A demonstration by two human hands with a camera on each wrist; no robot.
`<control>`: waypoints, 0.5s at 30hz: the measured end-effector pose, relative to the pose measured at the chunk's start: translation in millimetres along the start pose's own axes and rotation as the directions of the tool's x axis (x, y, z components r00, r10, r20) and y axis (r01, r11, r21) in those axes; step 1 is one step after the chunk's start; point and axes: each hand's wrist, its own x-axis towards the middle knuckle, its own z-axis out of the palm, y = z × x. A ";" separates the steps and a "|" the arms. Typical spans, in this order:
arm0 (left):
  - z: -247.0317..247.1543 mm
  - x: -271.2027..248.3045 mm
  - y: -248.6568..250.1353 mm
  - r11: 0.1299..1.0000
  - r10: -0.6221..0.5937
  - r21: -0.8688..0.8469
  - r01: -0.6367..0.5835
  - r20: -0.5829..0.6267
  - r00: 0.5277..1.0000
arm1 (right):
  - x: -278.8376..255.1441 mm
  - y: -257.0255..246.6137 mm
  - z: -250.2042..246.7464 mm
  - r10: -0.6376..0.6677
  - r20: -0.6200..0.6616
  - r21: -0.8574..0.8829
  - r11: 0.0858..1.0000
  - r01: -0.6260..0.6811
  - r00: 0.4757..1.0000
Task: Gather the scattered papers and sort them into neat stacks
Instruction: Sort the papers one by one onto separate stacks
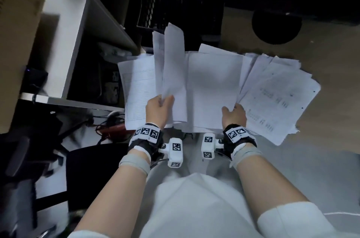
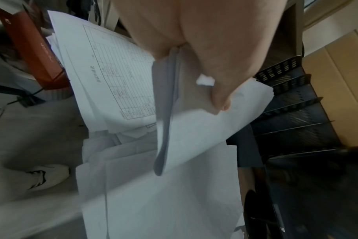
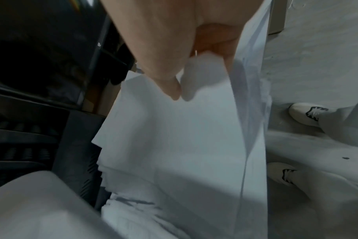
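With left hand (image 1: 158,108) pinching floppy raised sheets (image 1: 171,62), right hand (image 1: 234,115) gripping blank sheet (image 1: 214,89): risk slipping, creasing, scattering pile (image 1: 272,97).

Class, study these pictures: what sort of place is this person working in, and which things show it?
Probably an office floor beside a desk: a white desk with cables beneath, black mesh document trays, and printed forms spread on the floor.

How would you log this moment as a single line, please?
phase: gathering | left hand: pinches lifted sheets | right hand: grips blank sheet by its corner | printed pile: fanned out, unsorted
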 end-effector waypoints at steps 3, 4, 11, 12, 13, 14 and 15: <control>9.7 -4.4 8.1 0.999 0.023 -0.028 -0.021 0.062 0.998 | -2.9 -13.7 5.5 -0.143 -0.121 -0.035 0.990 0.140 0.982; 13.7 -5.4 11.0 1.000 0.021 -0.025 -0.019 0.084 0.996 | -2.7 -18.3 5.0 -0.233 -0.122 -0.043 0.972 0.230 0.965; 33.2 -15.9 49.2 0.965 -0.103 -0.196 0.176 0.337 0.936 | -20.6 -61.0 -4.1 -0.500 0.521 0.343 0.865 0.366 0.692; 34.9 -14.3 51.0 0.945 -0.143 -0.231 0.231 0.343 0.928 | -21.1 -61.4 -5.8 -0.500 0.536 0.343 0.865 0.366 0.680; 35.7 -13.0 52.8 0.927 -0.176 -0.259 0.273 0.341 0.923 | -21.0 -60.3 -8.6 -0.493 0.551 0.343 0.869 0.356 0.673; 36.6 -12.7 53.5 0.908 -0.199 -0.291 0.303 0.336 0.920 | -19.6 -57.9 -11.1 -0.492 0.566 0.347 0.870 0.350 0.662; 38.2 -12.7 53.0 0.880 -0.218 -0.337 0.334 0.337 0.916 | -19.5 -56.4 -14.3 -0.499 0.575 0.347 0.867 0.359 0.648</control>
